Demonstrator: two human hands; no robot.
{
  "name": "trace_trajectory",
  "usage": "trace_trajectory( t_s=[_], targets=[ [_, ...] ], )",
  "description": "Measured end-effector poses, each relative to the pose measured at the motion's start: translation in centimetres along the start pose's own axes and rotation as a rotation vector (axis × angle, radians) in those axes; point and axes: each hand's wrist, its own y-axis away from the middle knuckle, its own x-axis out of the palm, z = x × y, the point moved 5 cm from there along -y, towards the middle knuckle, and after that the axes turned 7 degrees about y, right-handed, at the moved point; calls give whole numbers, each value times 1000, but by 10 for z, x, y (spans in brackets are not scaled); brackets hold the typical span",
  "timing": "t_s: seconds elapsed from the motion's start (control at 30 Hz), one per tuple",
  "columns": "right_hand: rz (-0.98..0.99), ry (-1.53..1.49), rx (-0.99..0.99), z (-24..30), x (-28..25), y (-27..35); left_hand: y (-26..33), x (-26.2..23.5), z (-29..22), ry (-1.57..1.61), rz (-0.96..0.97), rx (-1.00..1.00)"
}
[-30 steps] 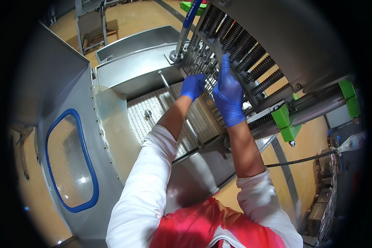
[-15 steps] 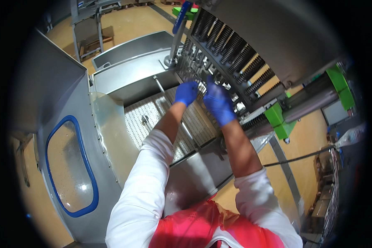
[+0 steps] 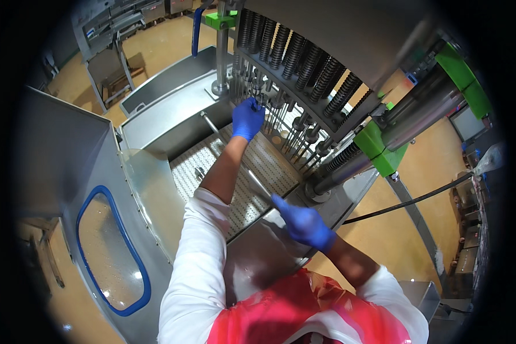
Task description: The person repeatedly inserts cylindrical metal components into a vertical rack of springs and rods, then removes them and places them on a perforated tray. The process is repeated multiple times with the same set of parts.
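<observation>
A steel machine head [image 3: 304,74] with rows of black springs and thin hanging steel needles [image 3: 281,117] stands over a perforated conveyor belt [image 3: 235,172]. My left hand [image 3: 247,117], in a blue glove, is raised to the near row of needles, its fingers closed on one. My right hand [image 3: 304,225], also blue-gloved, is low beside the steel housing [image 3: 258,258]. Its forefinger lies at the end of a thin steel rod [image 3: 257,184] that slants across the belt. Whether it grips the rod is unclear. I wear white sleeves and a red apron.
A steel trough [image 3: 166,114] lies behind the belt. A steel guard door with a blue-rimmed window [image 3: 106,252] stands at the left. Green clamps [image 3: 378,149] hold thick columns at the right. A black hose [image 3: 418,198] crosses the tan floor. A steel table [image 3: 117,63] stands at the far left.
My right hand has dropped from the needles down to the steel housing near my body. My left hand has stayed up at the needle row. The view has tilted lower.
</observation>
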Motion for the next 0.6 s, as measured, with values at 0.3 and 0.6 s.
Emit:
trace_trajectory(
  t_s=[0.3, 0.6],
  targets=[
    [-3, -354, 429, -38, 9, 79, -16, -11, -27, 98, -95, -139],
    [36, -284, 392, -25, 2, 79, -104, -144, -108, 313, -151, 150]
  ],
)
